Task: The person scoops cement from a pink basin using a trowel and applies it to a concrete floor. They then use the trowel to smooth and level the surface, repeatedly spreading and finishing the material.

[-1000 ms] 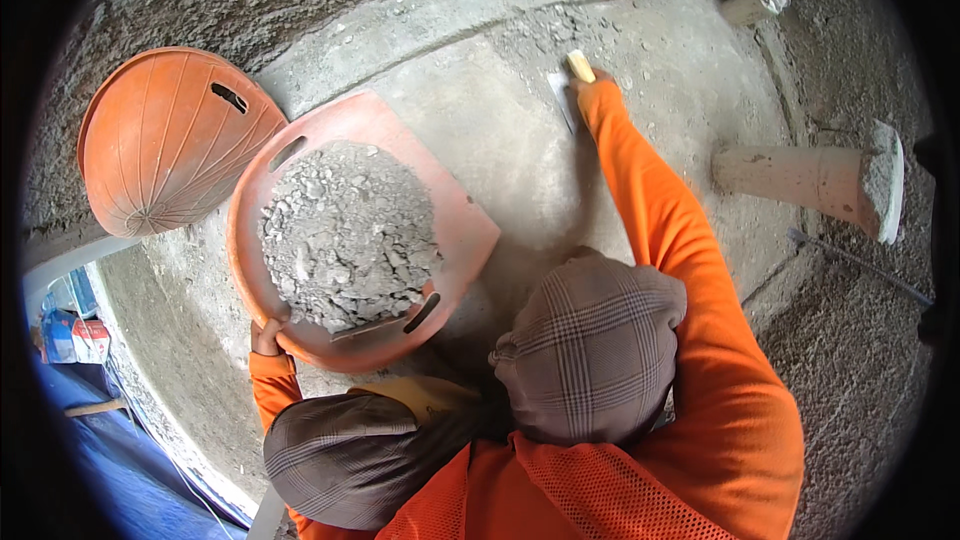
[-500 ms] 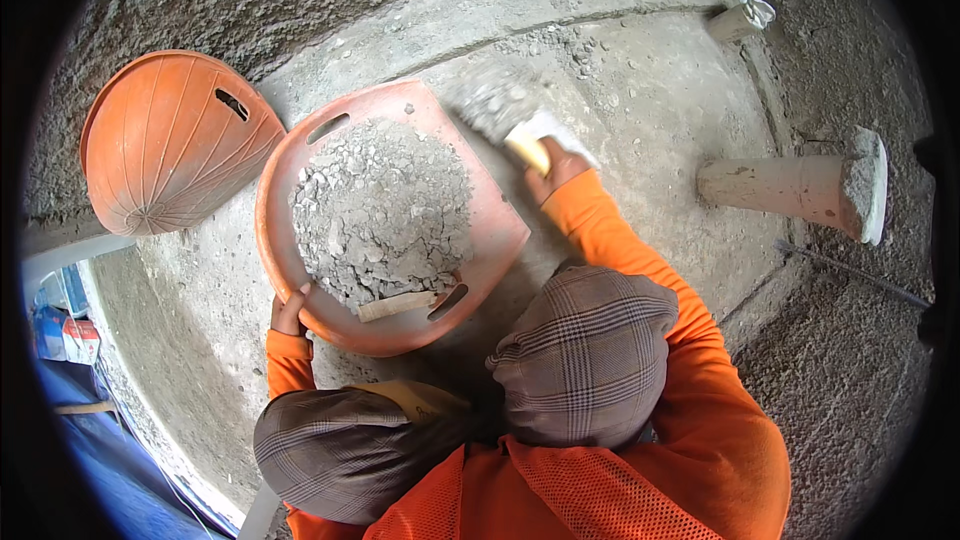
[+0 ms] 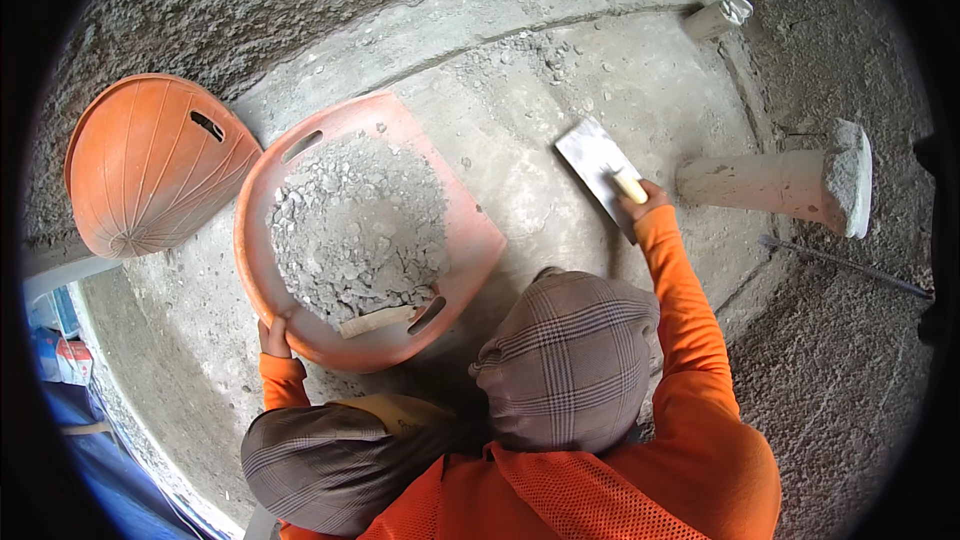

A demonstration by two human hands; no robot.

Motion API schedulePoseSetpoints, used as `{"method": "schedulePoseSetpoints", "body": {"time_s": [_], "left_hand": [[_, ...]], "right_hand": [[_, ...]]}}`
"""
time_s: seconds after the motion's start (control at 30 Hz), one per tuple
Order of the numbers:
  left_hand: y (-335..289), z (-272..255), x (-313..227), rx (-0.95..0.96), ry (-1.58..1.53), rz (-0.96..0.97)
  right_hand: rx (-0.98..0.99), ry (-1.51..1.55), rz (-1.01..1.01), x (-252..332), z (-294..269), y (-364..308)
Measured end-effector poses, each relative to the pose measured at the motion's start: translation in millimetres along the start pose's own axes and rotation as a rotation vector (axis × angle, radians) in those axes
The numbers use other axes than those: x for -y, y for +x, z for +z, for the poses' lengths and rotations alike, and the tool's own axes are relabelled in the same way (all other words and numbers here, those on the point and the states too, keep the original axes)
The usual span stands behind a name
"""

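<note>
left hand [image 3: 274, 338] grips the pan [image 3: 462, 215]; hard pull could spill its rubble [image 3: 358, 220]. right hand [image 3: 652, 199] clasps trowel [image 3: 590, 152]; fast swipe might scatter loose crumbs [image 3: 552, 60].

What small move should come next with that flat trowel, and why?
Probably the right hand should reach the trowel out to the loose crumbs and draw some toward the orange tub: those crumbs lie beyond the trowel, its upper face carries no pile, and the left hand grips the tub's rim.
</note>
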State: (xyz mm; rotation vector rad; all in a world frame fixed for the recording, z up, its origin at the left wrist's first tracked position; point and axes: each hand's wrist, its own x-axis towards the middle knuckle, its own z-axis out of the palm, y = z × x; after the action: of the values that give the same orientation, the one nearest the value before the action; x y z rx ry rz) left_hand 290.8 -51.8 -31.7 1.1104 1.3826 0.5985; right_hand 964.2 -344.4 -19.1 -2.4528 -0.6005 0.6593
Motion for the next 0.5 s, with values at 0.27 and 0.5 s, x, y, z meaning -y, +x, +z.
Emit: {"method": "schedulePoseSetpoints", "body": {"time_s": [0.27,0.5], "left_hand": [[12,-21,30,-0.011,0.053,0.033],[6,-13,17,-0.013,0.029,0.012]], "right_hand": [[-0.076,0.095,0.337,-124,-31,41],[0.019,0.04,0.206,-9,15,154]]}}
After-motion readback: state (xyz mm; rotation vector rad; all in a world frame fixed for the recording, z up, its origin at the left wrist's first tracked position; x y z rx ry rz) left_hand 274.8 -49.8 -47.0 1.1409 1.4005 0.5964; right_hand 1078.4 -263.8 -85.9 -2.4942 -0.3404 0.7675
